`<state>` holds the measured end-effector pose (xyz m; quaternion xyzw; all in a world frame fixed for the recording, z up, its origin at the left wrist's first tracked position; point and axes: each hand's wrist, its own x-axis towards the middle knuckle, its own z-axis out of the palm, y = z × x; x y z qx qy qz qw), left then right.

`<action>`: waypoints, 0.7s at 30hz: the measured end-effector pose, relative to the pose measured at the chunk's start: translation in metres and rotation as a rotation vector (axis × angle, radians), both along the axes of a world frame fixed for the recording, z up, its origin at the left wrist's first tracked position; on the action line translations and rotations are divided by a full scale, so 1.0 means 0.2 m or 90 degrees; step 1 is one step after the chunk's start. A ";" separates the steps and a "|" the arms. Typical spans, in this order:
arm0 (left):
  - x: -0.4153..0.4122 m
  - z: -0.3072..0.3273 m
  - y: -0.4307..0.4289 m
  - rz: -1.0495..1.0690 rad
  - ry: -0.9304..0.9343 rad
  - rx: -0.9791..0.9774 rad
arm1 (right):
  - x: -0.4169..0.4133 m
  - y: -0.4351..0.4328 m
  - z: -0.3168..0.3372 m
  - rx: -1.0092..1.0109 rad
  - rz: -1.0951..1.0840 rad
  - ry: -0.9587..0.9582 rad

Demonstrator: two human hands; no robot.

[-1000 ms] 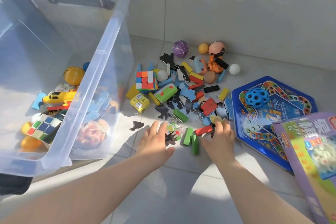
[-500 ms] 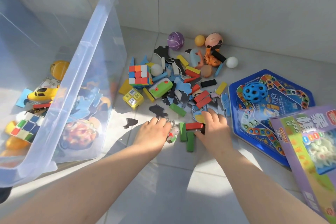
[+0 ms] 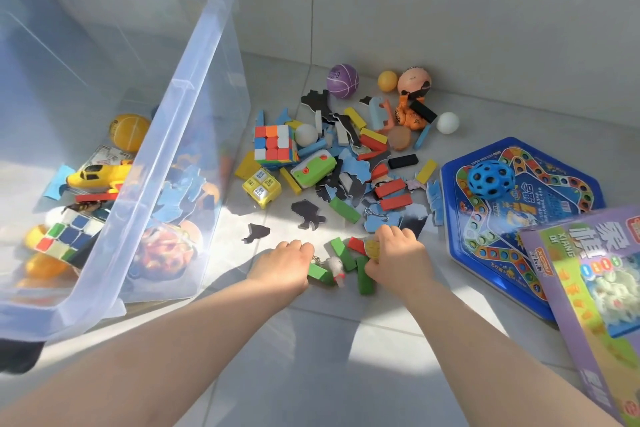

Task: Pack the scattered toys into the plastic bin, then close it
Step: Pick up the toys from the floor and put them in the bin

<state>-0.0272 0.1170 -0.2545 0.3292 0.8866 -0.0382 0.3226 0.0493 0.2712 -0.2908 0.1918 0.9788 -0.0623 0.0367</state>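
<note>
A heap of scattered toys lies on the floor tiles: a colour cube (image 3: 275,144), a purple ball (image 3: 342,81), coloured blocks (image 3: 391,188) and blue puzzle pieces (image 3: 360,168). The clear plastic bin (image 3: 194,87) stands open at the left and holds a yellow helicopter (image 3: 98,176), a second cube (image 3: 65,236) and balls. At the heap's near edge, my left hand (image 3: 284,263) curls its fingers over a green block (image 3: 318,273) and a small white keychain toy (image 3: 335,265). My right hand (image 3: 398,253) grips a yellow piece (image 3: 372,248) among green and red blocks (image 3: 363,279).
A blue hexagonal game board (image 3: 540,218) with a blue holed ball (image 3: 490,179) on it lies at the right. A purple game box (image 3: 595,305) overlaps the board's near corner. A tiled wall runs behind the heap. No lid is in view.
Both hands have pulled a small cluster of blocks and pieces toward me and closed their fingers around it. The camera view shifted slightly.
</note>
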 end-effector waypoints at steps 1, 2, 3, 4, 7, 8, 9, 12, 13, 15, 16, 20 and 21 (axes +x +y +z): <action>-0.01 0.00 -0.01 0.011 -0.014 0.007 | 0.01 0.01 0.00 0.005 0.002 0.018; -0.01 0.00 -0.02 0.026 -0.031 0.019 | 0.02 0.02 0.01 0.001 0.000 0.030; -0.02 0.00 -0.04 0.045 -0.041 0.035 | 0.02 0.02 0.02 -0.012 -0.003 0.025; -0.03 0.01 -0.05 0.065 -0.045 0.052 | 0.03 0.02 0.01 -0.033 -0.006 0.021; -0.04 0.01 -0.11 0.116 -0.027 0.135 | 0.03 0.01 0.04 -0.063 0.006 0.073; -0.04 0.02 -0.12 0.134 -0.025 0.166 | 0.03 0.00 0.06 -0.103 -0.016 0.088; -0.03 0.03 -0.13 0.157 -0.026 0.194 | 0.02 0.00 0.08 -0.153 -0.059 0.067; -0.01 0.08 -0.15 0.217 -0.030 0.271 | 0.03 -0.04 0.10 -0.287 -0.124 -0.034; 0.00 0.11 -0.15 0.225 -0.022 0.291 | 0.03 -0.07 0.11 -0.288 -0.120 -0.037; 0.01 0.17 -0.16 0.243 -0.017 0.330 | 0.03 -0.11 0.11 -0.254 -0.101 -0.064; 0.02 0.21 -0.16 0.256 -0.030 0.355 | 0.02 -0.13 0.10 -0.226 -0.099 -0.092; 0.05 0.38 -0.16 0.371 -0.132 0.481 | -0.01 -0.21 0.08 -0.059 -0.038 -0.040; 0.07 0.42 -0.17 0.393 -0.150 0.512 | -0.03 -0.23 0.08 -0.067 -0.044 -0.035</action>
